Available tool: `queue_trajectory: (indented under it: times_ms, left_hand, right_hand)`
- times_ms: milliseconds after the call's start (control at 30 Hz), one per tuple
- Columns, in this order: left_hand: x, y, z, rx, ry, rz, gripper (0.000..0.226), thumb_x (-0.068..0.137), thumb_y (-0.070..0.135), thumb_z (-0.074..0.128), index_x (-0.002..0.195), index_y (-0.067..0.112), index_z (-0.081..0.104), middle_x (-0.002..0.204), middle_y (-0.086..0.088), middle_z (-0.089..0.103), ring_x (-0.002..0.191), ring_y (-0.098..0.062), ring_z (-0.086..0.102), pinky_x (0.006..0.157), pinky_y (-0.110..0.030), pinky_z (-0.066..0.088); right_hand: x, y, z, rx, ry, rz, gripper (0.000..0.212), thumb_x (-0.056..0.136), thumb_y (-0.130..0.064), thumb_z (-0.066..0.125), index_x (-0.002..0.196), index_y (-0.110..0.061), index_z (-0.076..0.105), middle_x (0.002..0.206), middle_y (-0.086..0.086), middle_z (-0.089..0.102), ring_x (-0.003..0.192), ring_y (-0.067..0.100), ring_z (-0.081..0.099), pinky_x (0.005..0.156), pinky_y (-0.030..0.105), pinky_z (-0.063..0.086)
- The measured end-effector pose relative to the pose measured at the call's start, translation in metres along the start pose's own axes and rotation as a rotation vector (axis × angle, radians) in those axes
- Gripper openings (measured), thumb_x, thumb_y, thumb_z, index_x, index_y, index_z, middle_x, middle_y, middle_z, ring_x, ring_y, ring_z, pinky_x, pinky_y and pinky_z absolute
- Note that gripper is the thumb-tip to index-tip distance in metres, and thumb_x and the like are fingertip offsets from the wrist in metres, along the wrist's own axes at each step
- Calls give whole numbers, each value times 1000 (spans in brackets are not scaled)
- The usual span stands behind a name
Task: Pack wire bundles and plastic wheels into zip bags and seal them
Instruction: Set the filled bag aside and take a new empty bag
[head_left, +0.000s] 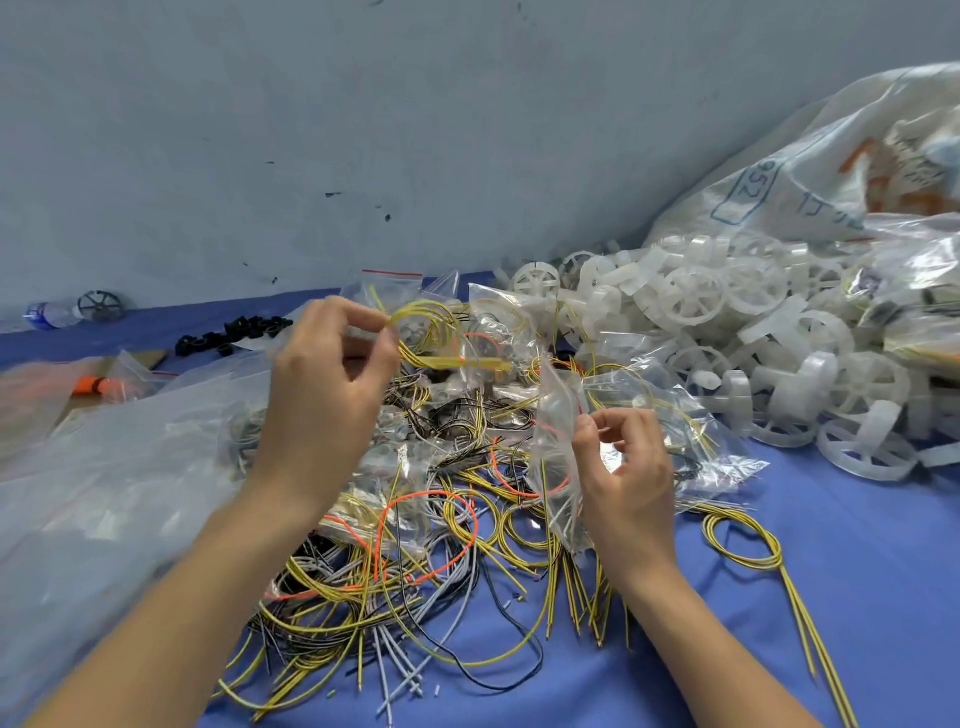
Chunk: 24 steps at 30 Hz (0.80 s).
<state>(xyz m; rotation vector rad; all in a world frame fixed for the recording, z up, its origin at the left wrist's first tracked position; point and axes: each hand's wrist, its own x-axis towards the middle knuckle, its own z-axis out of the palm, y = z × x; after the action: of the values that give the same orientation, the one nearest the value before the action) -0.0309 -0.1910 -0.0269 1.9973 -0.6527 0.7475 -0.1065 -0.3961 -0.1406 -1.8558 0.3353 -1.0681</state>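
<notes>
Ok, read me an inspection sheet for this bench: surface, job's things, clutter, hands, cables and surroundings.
Surface: blue cloth-covered table, largely buried under parts.
Job's things: heap of white plastic spoked wheels at right; tangle of loose yellow, grey, black and orange wires in the middle; filled clear zip bags behind it.
Clutter: black plastic parts, clear water bottle and grey spoked wheel at far left.
Hands: left hand pinches a coiled yellow wire bundle; right hand pinches a small clear zip bag.
Cables: nothing seen apart from the job's wires.
Surroundings: pale grey wall with dark marks; large translucent printed sack at right.
</notes>
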Motion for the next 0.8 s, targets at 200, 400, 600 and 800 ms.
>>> queue_trajectory:
  times_ms: [200,400,600,800]
  left_hand:
    - [-12,3,17,-533,-139,-615,7,92,20,65,94,13,63,99,-5,65,90,-21,67,68,-24,59]
    - [-22,-12,24,-928,-257,-1233,32,83,2,71,110,-3,54,122,-27,50,98,-41,68,68,-39,62]
    - [-27,-15,22,-1011,-370,-1264,34,78,3,70,108,-3,57,111,-29,64,90,-29,71,67,-34,62]
    - [-16,-10,9,-45,-472,-388,4,93,23,64,91,20,65,80,4,70,65,-5,62,56,-19,50]
  right_hand:
    - [0,0,-2,13,0,8,12,96,-30,57,86,-24,56,91,-13,53,87,11,54,73,14,38]
    - [0,-1,-3,22,-10,14,12,97,-30,58,86,-25,56,91,-12,53,87,8,54,73,15,39]
    - [0,-2,-2,25,-5,19,12,96,-28,59,86,-23,57,91,-9,54,86,8,55,74,17,39]
    - [0,-2,-3,27,-11,23,13,97,-28,59,86,-22,57,90,-10,53,86,9,55,72,16,39]
